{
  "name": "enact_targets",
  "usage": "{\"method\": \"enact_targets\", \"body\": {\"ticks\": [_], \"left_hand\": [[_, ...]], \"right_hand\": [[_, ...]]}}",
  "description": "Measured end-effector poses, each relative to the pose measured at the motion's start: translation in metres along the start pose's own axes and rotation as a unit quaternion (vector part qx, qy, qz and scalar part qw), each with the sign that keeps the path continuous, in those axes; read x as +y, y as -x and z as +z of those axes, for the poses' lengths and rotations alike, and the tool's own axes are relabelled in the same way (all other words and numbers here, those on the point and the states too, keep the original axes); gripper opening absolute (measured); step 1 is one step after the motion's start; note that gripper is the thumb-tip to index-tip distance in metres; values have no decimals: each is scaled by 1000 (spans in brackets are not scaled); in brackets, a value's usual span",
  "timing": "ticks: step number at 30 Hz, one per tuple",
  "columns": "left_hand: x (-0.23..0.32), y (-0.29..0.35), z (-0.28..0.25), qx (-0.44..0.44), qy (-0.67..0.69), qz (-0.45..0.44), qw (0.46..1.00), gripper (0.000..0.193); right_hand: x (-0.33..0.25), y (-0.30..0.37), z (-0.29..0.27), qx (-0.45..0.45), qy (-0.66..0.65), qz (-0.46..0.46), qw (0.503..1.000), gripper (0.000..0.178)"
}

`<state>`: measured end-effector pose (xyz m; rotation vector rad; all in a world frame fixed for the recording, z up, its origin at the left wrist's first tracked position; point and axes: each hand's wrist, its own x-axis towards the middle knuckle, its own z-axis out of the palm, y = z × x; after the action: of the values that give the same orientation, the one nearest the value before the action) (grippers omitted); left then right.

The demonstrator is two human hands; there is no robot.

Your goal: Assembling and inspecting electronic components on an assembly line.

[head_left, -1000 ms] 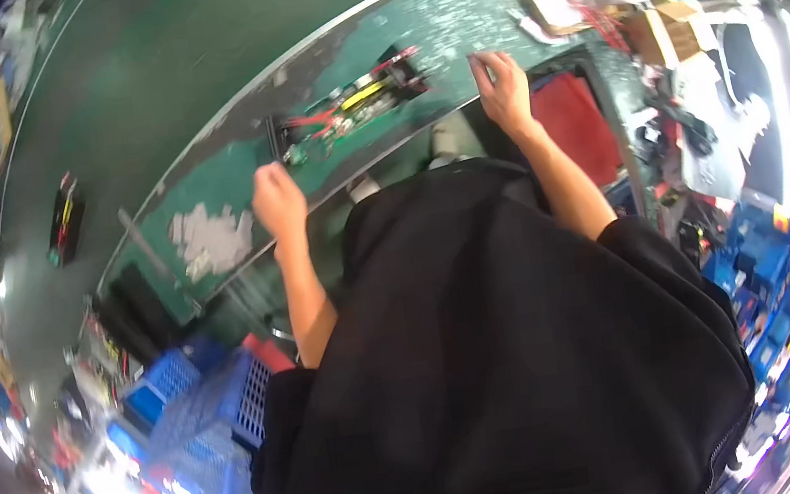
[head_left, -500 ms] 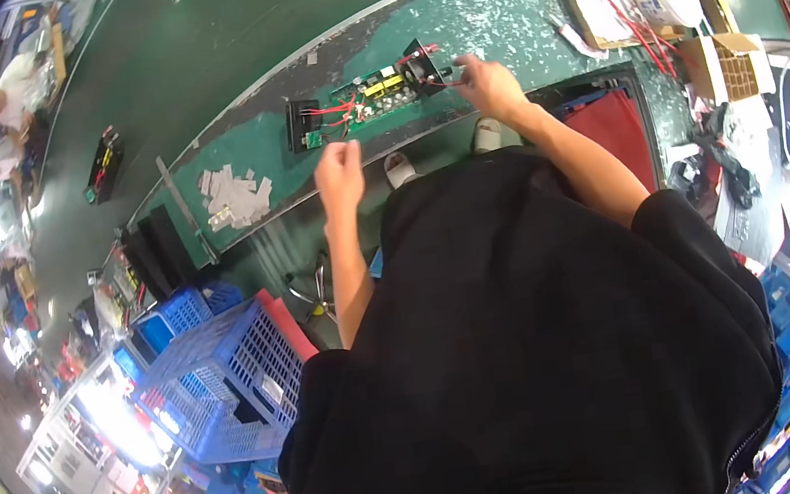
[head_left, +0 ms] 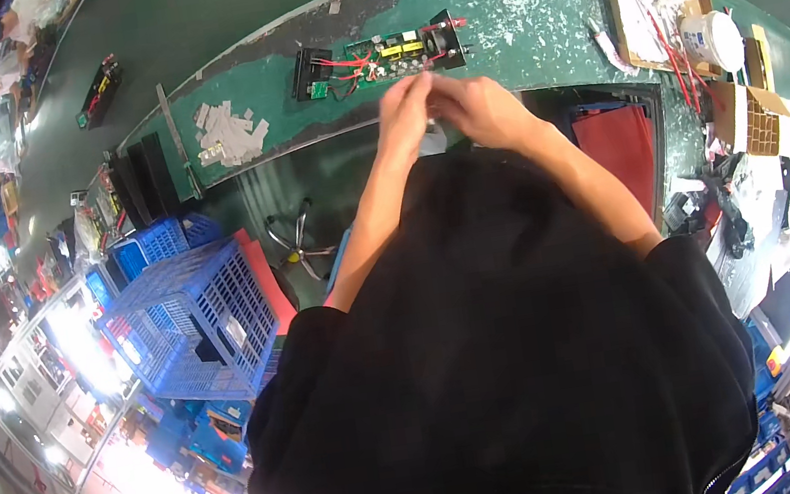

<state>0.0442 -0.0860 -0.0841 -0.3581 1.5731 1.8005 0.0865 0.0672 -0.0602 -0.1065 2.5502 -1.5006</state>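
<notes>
My left hand (head_left: 404, 116) and my right hand (head_left: 489, 112) meet at the bench's front edge, fingertips together. Both have their fingers closed; anything between them is too small or too hidden to make out. Just beyond them a green circuit board (head_left: 374, 72) lies on the bench, with red wires and yellow-wrapped parts. At its left end stands a black end panel (head_left: 303, 75) with a small green board beside it. A black fan (head_left: 436, 42) sits by another black panel at the right end. My fingertips overlap the board's near edge in view; contact cannot be told.
White paper slips (head_left: 230, 134) lie in a pile on the green bench (head_left: 525, 21). Rightward are a tube (head_left: 609, 47), a cardboard tray (head_left: 627, 17), a white tub (head_left: 714, 40) and a divided carton (head_left: 763, 119). Blue crates (head_left: 193, 316) stand at lower left.
My hands have come together from the two ends of the board assembly. The whole view has shifted, and the board sits slightly farther right and higher in it.
</notes>
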Motion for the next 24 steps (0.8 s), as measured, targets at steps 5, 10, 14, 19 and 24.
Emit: {"method": "enact_targets", "body": {"ticks": [5,10,14,19,24], "left_hand": [[15,5,-42,-26,-64,-64,996,24],[17,8,-72,-82,-109,-16,991,23],[17,11,-93,-99,-127,19,987,22],[17,12,-108,-46,-104,67,991,27],[18,4,-115,-41,-131,91,986,24]], "right_hand": [[-9,-4,2,92,39,35,994,30],[-15,-36,25,87,229,-215,945,39],[-5,-56,33,-17,99,-138,985,16],[-13,-64,36,-2,78,-100,992,13],[-19,-65,43,-7,46,-46,998,14]]}}
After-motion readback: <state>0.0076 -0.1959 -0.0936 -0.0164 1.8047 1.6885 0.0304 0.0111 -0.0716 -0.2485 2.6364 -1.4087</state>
